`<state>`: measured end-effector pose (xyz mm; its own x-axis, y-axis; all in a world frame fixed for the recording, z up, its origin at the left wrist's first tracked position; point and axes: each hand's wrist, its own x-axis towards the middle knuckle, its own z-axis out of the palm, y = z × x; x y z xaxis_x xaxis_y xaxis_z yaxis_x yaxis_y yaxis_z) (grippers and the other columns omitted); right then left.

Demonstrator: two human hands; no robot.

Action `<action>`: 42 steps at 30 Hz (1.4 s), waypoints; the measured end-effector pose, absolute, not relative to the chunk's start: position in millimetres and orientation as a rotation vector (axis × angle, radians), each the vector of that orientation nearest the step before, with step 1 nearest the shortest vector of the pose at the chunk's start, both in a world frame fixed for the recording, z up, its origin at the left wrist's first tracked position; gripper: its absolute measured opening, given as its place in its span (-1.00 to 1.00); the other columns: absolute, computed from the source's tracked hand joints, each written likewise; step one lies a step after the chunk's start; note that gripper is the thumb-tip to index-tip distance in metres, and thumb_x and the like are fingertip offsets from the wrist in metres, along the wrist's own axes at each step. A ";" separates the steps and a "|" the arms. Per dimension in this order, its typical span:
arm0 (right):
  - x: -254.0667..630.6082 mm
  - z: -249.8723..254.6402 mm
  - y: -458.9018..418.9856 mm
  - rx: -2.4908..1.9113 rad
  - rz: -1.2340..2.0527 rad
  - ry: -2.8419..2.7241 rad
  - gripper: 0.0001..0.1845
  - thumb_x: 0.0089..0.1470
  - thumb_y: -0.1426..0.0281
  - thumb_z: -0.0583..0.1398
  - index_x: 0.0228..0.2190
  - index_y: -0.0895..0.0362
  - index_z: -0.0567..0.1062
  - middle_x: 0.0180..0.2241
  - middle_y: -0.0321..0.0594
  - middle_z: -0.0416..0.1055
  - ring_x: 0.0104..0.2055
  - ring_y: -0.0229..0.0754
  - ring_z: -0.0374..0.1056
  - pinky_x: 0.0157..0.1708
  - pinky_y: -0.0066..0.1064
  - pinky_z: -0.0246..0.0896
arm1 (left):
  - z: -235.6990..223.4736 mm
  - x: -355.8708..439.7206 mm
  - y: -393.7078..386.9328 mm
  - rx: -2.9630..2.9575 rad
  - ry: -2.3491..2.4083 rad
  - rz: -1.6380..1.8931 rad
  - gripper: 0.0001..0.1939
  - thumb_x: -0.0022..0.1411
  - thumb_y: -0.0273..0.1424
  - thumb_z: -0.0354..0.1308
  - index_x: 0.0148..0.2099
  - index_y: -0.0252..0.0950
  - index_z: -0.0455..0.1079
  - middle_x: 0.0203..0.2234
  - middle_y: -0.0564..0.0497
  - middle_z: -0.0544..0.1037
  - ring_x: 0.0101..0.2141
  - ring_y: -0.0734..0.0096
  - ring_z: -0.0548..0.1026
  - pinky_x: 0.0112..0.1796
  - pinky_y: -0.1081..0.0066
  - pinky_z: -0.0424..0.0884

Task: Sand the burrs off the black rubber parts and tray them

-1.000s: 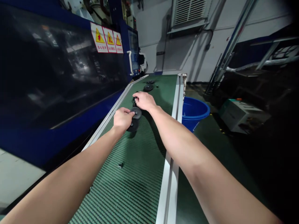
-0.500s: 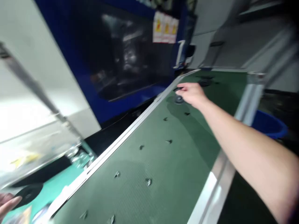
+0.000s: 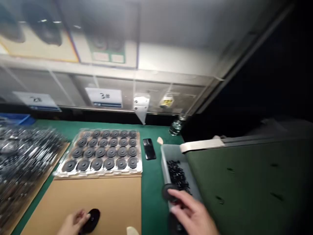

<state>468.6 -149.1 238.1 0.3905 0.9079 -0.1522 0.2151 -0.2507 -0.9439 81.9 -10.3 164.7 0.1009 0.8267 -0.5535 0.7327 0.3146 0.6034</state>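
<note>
My left hand point(image 3: 74, 222) pinches a flat black disc point(image 3: 92, 220) with a small hub, held tilted above the brown cardboard sheet point(image 3: 114, 202). My right hand point(image 3: 193, 215) has its fingers closed on a round black disc point(image 3: 168, 192), beside the grey bin point(image 3: 165, 166). A second dark round part point(image 3: 174, 225) shows below its fingers, blurred; I cannot tell whether it is joined to the first. Small black pieces point(image 3: 177, 174) lie heaped in the bin. Beyond the cardboard is a clear plastic tray point(image 3: 97, 173) with rows of similar black discs in its pockets.
A green conveyor belt point(image 3: 234, 189) with several small dark pieces runs along the right. Stacked clear trays point(image 3: 26, 160) stand at the left. A phone point(image 3: 149, 149) and a glass point(image 3: 176, 126) sit on the green table point(image 3: 153, 173). Behind hang labelled panels point(image 3: 104, 97).
The view has swung from the conveyor to the table. My right hand has come back from over the belt with black discs; my left hand still holds its disc, now over the cardboard.
</note>
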 end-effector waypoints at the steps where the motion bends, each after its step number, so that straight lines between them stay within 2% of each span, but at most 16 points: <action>1: 416.9 207.8 -130.1 -1.661 0.961 -1.011 -0.60 0.12 0.12 0.37 -0.05 0.01 0.71 -0.11 -0.05 0.53 -0.27 0.03 0.51 -0.32 -0.31 0.53 | 146.3 65.6 -11.1 1.420 1.611 0.146 -0.34 -0.22 0.34 0.13 -0.58 -0.17 0.10 -0.67 0.05 0.27 -0.49 0.17 0.39 -0.40 0.30 0.34; 3: 331.2 151.4 -93.2 -1.604 0.980 -1.010 -0.57 0.11 0.14 0.36 -0.05 0.10 0.70 -0.19 -0.05 0.54 -0.24 0.04 0.50 -0.23 -0.28 0.51 | 113.5 39.1 -10.6 1.404 1.535 0.199 -0.42 -0.07 0.24 0.11 -0.55 -0.17 0.15 -0.66 0.06 0.28 -0.50 0.21 0.37 -0.40 0.32 0.30; 5: 272.8 105.9 -62.7 -1.624 0.957 -1.041 -0.50 0.16 0.11 0.30 0.02 0.16 0.65 -0.17 -0.04 0.53 -0.22 0.03 0.50 -0.18 -0.27 0.50 | 88.7 20.7 -10.1 1.400 1.464 0.247 -0.54 0.05 0.11 0.11 -0.51 -0.18 0.23 -0.64 0.07 0.32 -0.49 0.26 0.37 -0.40 0.35 0.26; 10: 235.2 54.4 -29.4 -1.683 0.814 -1.152 -0.34 0.20 0.00 0.19 0.11 0.24 0.55 -0.06 0.01 0.50 -0.14 0.04 0.47 -0.04 -0.20 0.42 | 66.2 -5.8 -19.8 1.440 1.318 0.376 -0.81 0.07 -0.22 0.22 -0.32 -0.21 0.45 -0.58 0.13 0.42 -0.47 0.33 0.39 -0.39 0.40 0.22; 13: 250.7 59.4 -38.4 -1.694 0.742 -1.208 -0.34 0.17 0.00 0.18 0.09 0.21 0.56 -0.05 0.01 0.51 -0.06 0.08 0.46 0.03 -0.16 0.39 | 69.0 -19.2 -38.6 1.458 1.317 0.519 -0.75 0.15 -0.19 0.21 -0.22 -0.23 0.50 -0.54 0.11 0.45 -0.43 0.31 0.44 -0.34 0.39 0.27; 16: 254.7 81.6 -82.6 -1.680 0.708 -1.269 -0.42 0.15 -0.01 0.22 -0.02 0.18 0.62 -0.10 0.00 0.53 -0.06 0.12 0.47 -0.01 -0.16 0.39 | 77.1 -26.1 -72.6 1.442 1.330 0.686 -0.62 0.29 -0.06 0.11 -0.15 -0.27 0.49 -0.56 0.09 0.42 -0.46 0.30 0.43 -0.37 0.38 0.29; 19: 225.0 97.5 -166.0 -1.609 0.777 -1.357 -0.46 0.27 -0.05 0.20 -0.09 0.15 0.64 -0.21 -0.05 0.55 -0.21 0.05 0.50 -0.19 -0.28 0.42 | 86.8 -22.3 -123.1 1.416 1.341 0.876 -0.53 0.34 0.02 0.06 -0.06 -0.28 0.48 -0.55 0.09 0.41 -0.48 0.30 0.41 -0.39 0.38 0.29; 22: 176.2 92.7 -260.7 -1.456 1.026 -1.466 -0.45 0.39 -0.08 0.15 -0.17 0.15 0.64 -0.37 -0.15 0.51 -0.44 -0.10 0.44 -0.44 -0.43 0.32 | 93.9 -11.8 -184.5 1.377 1.334 1.032 -0.52 0.35 0.04 0.08 -0.01 -0.26 0.49 -0.52 0.08 0.41 -0.47 0.32 0.40 -0.40 0.39 0.29; 25: 146.0 81.3 -330.9 -1.314 1.169 -1.437 -0.39 0.41 -0.10 0.17 -0.34 0.19 0.57 -0.47 -0.19 0.42 -0.47 -0.17 0.34 -0.49 -0.49 0.17 | 98.6 -3.5 -243.3 1.328 1.282 1.073 -0.54 0.36 0.02 0.11 -0.02 -0.27 0.51 -0.54 0.09 0.39 -0.49 0.36 0.35 -0.44 0.41 0.26; 28: 146.2 78.1 -363.5 -1.279 1.216 -1.288 -0.38 0.38 -0.11 0.21 -0.43 0.19 0.48 -0.53 -0.23 0.34 -0.49 -0.21 0.24 -0.50 -0.51 0.09 | 104.1 -4.4 -287.8 1.301 1.175 1.010 -0.52 0.36 0.02 0.13 -0.07 -0.29 0.57 -0.49 0.03 0.47 -0.45 0.36 0.41 -0.42 0.42 0.32; 30: 154.1 78.6 -370.3 -1.215 1.299 -1.131 -0.38 0.34 -0.11 0.27 -0.44 0.19 0.46 -0.53 -0.24 0.32 -0.50 -0.25 0.20 -0.50 -0.52 0.09 | 107.3 -9.4 -307.1 1.278 1.053 0.916 -0.50 0.33 0.03 0.18 -0.02 -0.29 0.60 -0.36 -0.05 0.59 -0.34 0.28 0.51 -0.33 0.39 0.43; 32: 159.7 76.2 -371.8 -1.143 1.402 -0.934 -0.38 0.26 -0.12 0.34 -0.43 0.20 0.47 -0.55 -0.26 0.30 -0.53 -0.29 0.15 -0.53 -0.55 0.05 | 107.2 -15.3 -318.6 1.191 0.886 0.807 -0.43 0.26 0.00 0.29 0.15 -0.26 0.55 -0.16 -0.13 0.65 -0.14 0.14 0.58 -0.12 0.30 0.52; 35: 157.2 62.3 -369.2 -1.094 1.586 -0.648 -0.33 0.05 -0.15 0.47 -0.38 0.21 0.48 -0.58 -0.29 0.28 -0.60 -0.35 0.08 -0.60 -0.58 -0.04 | 98.0 -21.3 -323.7 0.998 0.682 0.733 -0.21 0.14 -0.07 0.45 0.35 -0.16 0.38 0.15 -0.19 0.55 0.17 -0.04 0.48 0.19 0.12 0.40; 38: 147.3 42.3 -359.9 -1.097 1.714 -0.504 -0.24 -0.11 -0.23 0.51 -0.40 0.19 0.43 -0.60 -0.30 0.28 -0.65 -0.38 0.04 -0.65 -0.59 -0.10 | 81.4 -24.3 -318.3 0.907 0.639 0.744 -0.15 0.08 -0.09 0.50 0.38 -0.09 0.34 0.30 -0.19 0.41 0.26 -0.12 0.39 0.27 0.02 0.32; 40: 145.0 34.4 -348.9 -1.122 1.750 -0.602 -0.21 -0.08 -0.32 0.43 -0.44 0.17 0.41 -0.61 -0.29 0.27 -0.67 -0.35 0.03 -0.67 -0.56 -0.11 | 70.4 -27.4 -310.6 0.889 0.680 0.768 -0.16 0.07 -0.08 0.50 0.35 -0.09 0.38 0.31 -0.19 0.40 0.26 -0.15 0.40 0.27 -0.02 0.32; 42: 152.4 35.9 -332.9 -1.224 1.620 -0.901 -0.25 0.13 -0.31 0.29 -0.43 0.17 0.45 -0.59 -0.23 0.31 -0.62 -0.26 0.15 -0.62 -0.50 0.01 | 60.9 -32.7 -300.8 0.857 0.764 0.803 -0.21 0.03 -0.06 0.51 0.28 -0.12 0.46 0.28 -0.18 0.44 0.24 -0.17 0.42 0.27 -0.01 0.34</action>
